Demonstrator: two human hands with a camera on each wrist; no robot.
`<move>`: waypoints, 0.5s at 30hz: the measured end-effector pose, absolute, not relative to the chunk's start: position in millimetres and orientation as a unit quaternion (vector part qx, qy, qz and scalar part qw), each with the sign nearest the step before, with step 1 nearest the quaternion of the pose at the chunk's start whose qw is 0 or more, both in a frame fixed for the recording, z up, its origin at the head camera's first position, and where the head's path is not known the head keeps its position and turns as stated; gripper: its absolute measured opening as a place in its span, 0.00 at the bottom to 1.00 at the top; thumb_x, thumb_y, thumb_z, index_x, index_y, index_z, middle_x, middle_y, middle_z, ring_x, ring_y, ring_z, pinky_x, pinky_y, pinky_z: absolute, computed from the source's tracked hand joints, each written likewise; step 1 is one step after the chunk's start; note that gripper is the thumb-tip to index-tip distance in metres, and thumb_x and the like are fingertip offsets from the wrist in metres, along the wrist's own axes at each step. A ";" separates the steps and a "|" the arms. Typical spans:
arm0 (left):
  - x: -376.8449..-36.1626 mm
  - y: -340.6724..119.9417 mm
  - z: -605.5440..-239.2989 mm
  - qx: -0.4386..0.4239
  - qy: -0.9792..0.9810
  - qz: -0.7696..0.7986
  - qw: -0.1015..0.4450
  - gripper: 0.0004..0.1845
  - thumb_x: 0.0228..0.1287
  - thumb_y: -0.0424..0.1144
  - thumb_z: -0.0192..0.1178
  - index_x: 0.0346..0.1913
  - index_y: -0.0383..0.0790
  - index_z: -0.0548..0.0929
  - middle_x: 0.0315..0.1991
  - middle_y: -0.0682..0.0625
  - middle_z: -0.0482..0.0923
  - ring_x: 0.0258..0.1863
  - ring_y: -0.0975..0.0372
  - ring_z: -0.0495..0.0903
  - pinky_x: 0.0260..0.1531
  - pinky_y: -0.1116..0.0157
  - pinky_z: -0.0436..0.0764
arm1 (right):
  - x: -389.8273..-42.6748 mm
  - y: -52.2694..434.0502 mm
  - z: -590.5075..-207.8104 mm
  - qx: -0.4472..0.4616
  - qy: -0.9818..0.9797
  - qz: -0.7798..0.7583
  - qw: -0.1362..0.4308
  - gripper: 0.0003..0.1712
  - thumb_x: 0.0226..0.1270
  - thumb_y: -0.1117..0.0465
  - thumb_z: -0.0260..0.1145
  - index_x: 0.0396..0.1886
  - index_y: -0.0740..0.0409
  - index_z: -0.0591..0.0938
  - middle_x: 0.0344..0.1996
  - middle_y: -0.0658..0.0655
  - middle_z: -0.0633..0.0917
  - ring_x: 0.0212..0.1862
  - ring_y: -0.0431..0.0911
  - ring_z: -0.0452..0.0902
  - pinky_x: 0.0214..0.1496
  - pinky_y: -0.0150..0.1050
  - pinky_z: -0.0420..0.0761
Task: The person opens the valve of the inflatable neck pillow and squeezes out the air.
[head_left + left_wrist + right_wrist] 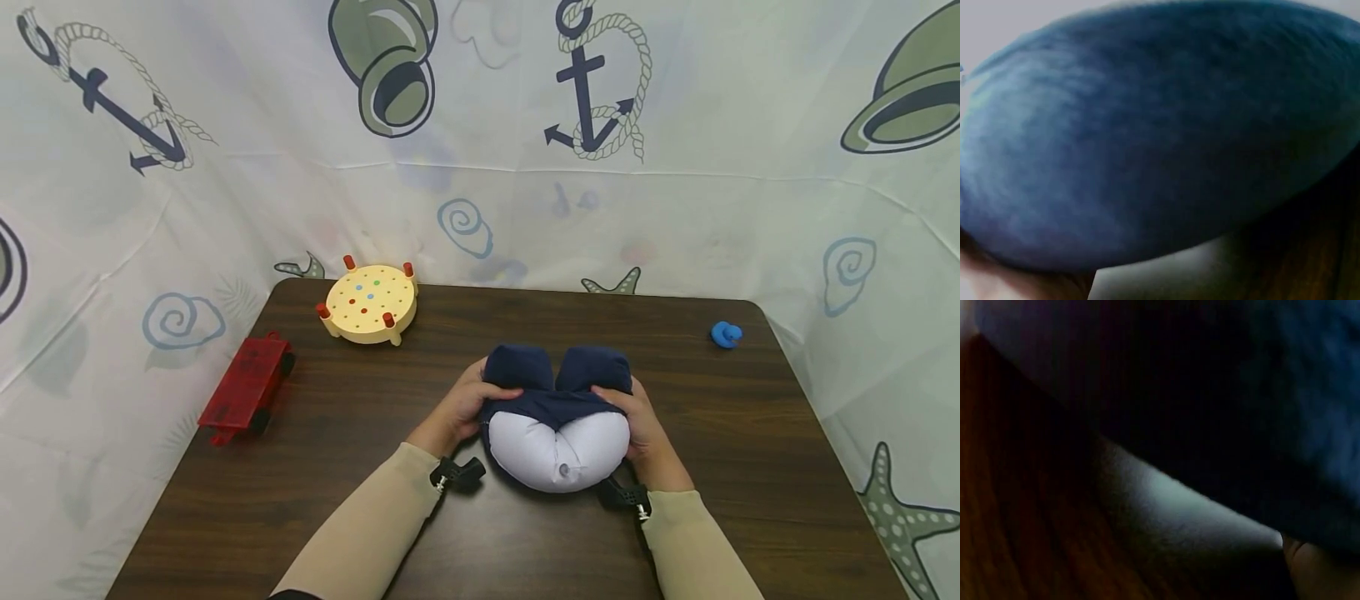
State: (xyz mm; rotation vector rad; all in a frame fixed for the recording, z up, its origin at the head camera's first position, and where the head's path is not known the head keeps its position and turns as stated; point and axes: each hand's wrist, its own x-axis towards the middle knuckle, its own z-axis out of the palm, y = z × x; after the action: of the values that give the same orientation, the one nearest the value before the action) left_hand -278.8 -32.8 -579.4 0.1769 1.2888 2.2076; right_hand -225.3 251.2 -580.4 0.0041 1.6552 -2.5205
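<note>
A U-shaped neck pillow (557, 417) lies in the middle of the brown table (375, 517); its white inner cushion (558, 454) shows at the near side, and a navy cover (558, 375) sits over the far ends. My left hand (468, 400) grips the cover's edge on the left side, thumb on top. On the right side my right hand (637, 417) grips the cover the same way. Both wrist views are blurred: the navy fabric (1147, 137) fills the left one, and dark cover (1222, 394) over white cushion (1179, 506) fills the right one.
A round yellow peg board (370, 304) with red pegs stands at the back left. A red toy cart (247, 387) sits near the left edge. A small blue duck (725, 334) is at the back right. A printed curtain (480, 167) surrounds the table.
</note>
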 end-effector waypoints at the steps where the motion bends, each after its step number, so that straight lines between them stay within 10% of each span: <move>1: -278.8 -33.2 -578.6 0.063 0.486 0.824 0.284 0.28 0.57 0.19 0.70 0.58 0.47 0.84 0.53 0.54 0.90 0.53 0.62 0.88 0.52 0.65 0.88 | -225.4 251.7 -580.2 -0.001 0.549 -0.833 0.064 0.19 0.75 0.69 0.66 0.61 0.51 0.84 0.54 0.48 0.90 0.56 0.43 0.86 0.62 0.37 0.85; 15: -284.2 -37.0 -582.4 0.056 0.499 0.826 0.255 0.26 0.59 0.12 0.64 0.53 0.42 0.84 0.49 0.51 0.89 0.52 0.61 0.88 0.49 0.66 0.89 | -227.9 253.5 -581.1 0.038 0.580 -0.812 0.051 0.22 0.71 0.70 0.73 0.61 0.52 0.83 0.54 0.47 0.90 0.57 0.42 0.86 0.61 0.36 0.86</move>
State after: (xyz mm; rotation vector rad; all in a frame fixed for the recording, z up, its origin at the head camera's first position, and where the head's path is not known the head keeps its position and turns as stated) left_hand -284.2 -37.0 -582.4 0.1513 1.3560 2.2446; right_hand -227.9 253.5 -581.1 0.1157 1.7641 -2.4732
